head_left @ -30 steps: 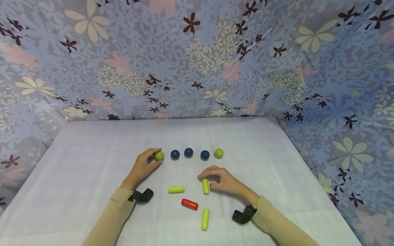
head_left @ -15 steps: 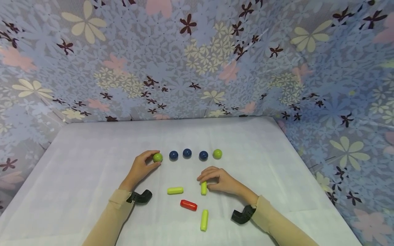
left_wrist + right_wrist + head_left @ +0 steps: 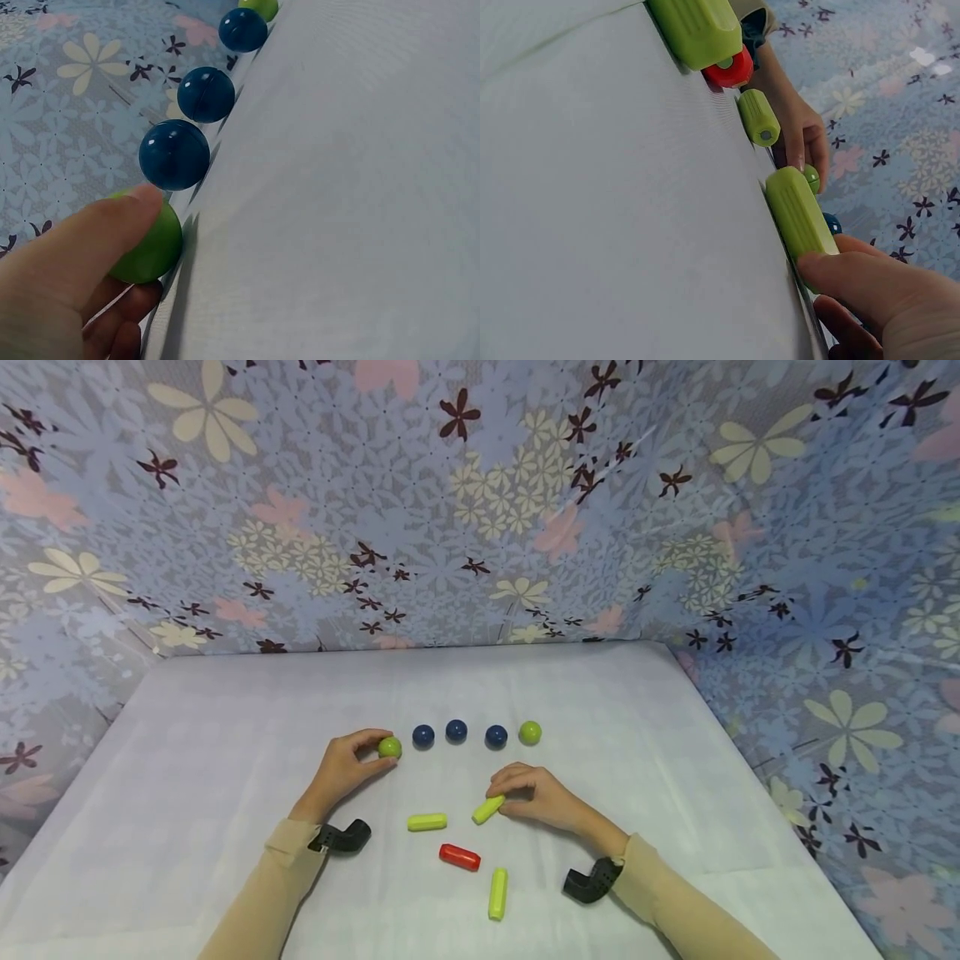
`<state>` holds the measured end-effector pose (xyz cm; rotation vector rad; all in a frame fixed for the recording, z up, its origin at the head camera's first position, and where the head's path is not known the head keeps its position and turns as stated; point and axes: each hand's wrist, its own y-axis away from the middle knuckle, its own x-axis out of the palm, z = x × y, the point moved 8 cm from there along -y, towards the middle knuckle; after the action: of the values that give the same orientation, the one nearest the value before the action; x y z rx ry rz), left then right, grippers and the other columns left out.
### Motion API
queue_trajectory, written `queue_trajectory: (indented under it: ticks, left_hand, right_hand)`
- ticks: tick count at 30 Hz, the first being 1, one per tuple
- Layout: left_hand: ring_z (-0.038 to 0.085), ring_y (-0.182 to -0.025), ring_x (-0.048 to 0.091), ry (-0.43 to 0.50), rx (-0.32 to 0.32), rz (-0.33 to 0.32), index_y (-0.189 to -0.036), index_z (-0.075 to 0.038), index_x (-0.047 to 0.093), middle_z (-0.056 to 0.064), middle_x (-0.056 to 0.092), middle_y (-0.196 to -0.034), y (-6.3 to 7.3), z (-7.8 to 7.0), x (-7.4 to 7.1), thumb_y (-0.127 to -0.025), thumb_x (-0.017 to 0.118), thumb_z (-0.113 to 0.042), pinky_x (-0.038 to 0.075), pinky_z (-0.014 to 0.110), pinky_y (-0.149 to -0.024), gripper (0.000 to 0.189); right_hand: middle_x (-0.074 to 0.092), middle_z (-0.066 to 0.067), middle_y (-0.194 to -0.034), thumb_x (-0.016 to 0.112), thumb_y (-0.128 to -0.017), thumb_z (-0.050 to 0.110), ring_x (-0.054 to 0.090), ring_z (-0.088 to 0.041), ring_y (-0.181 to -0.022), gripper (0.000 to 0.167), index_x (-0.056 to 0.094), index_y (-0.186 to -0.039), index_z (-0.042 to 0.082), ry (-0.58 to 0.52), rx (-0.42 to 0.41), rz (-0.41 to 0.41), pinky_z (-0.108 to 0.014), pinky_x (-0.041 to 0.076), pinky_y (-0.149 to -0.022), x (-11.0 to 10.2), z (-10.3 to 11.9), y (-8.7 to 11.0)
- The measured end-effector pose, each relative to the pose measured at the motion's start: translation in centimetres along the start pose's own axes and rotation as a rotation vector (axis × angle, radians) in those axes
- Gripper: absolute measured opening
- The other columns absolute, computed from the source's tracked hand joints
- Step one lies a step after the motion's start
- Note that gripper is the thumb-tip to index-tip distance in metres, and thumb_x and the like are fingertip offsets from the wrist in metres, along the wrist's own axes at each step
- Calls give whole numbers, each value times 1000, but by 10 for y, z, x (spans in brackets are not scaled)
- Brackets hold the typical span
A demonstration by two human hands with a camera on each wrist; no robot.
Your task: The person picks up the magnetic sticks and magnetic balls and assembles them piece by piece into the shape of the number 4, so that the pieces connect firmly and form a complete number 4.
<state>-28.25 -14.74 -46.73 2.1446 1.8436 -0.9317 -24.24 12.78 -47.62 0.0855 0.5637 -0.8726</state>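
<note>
I'm pinching the green ball (image 3: 389, 747) at the row's left end with my left fingers (image 3: 365, 752) and gripping a green rod (image 3: 487, 810) on the tabletop (image 3: 225, 710) with my right fingers (image 3: 517, 789), so any nudge could probably scatter those blue balls (image 3: 456, 731).

Your left hand (image 3: 347, 767) and right hand (image 3: 538, 793) are bare, no gloves, no rings showing. Both arms wear long tan sleeves (image 3: 264, 893), snug and smooth, with a folded cuff at each wrist. Strapped beside each cuff sits a black wrist camera mount (image 3: 342, 837), chunky, rounded, bent like an elbow; its twin (image 3: 592, 882) rides your right wrist.
</note>
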Motion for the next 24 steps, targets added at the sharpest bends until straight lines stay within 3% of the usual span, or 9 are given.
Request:
queue_trajectory:
  ticks: [3,7,10,16,24]
  left_hand:
    - [21,-99,65,3,12,6,-114,-6,67,10,71,-110,0,0,1,-78,78,-16,55,33,-89,39]
    - [21,-92,64,14,18,26,-111,-3,67,12,71,-106,0,-2,4,-77,79,-12,55,31,-85,37]
    - [20,-91,64,46,38,34,-109,-3,68,12,71,-105,0,-3,6,-76,79,-9,56,32,-84,36]
    - [6,-86,65,130,94,54,-105,-7,68,9,70,-102,1,-7,12,-75,81,-13,56,23,-81,33]
    - [3,-80,67,192,94,102,-101,-4,68,11,71,-97,6,-15,21,-74,81,-11,57,21,-77,31]
  right_hand:
    - [69,-9,-107,73,-83,12,60,-9,-104,24,72,-106,6,-28,14,-24,-23,50,-94,-1,-1,-1]
    - [70,-9,-104,71,-84,12,61,-5,-99,24,71,-107,6,-46,24,-55,-22,52,-90,-3,-2,-2]
    - [69,-11,-104,71,-84,8,61,-5,-97,23,70,-107,2,-33,45,-94,-22,52,-89,-7,9,-2]
    - [69,-16,-103,70,-82,1,62,-12,-97,25,69,-106,-6,23,86,-177,-19,51,-89,-15,28,-2]
    - [69,-15,-102,71,-82,4,60,-16,-92,27,69,-108,-2,14,98,-229,-21,52,-83,-11,-2,-7]
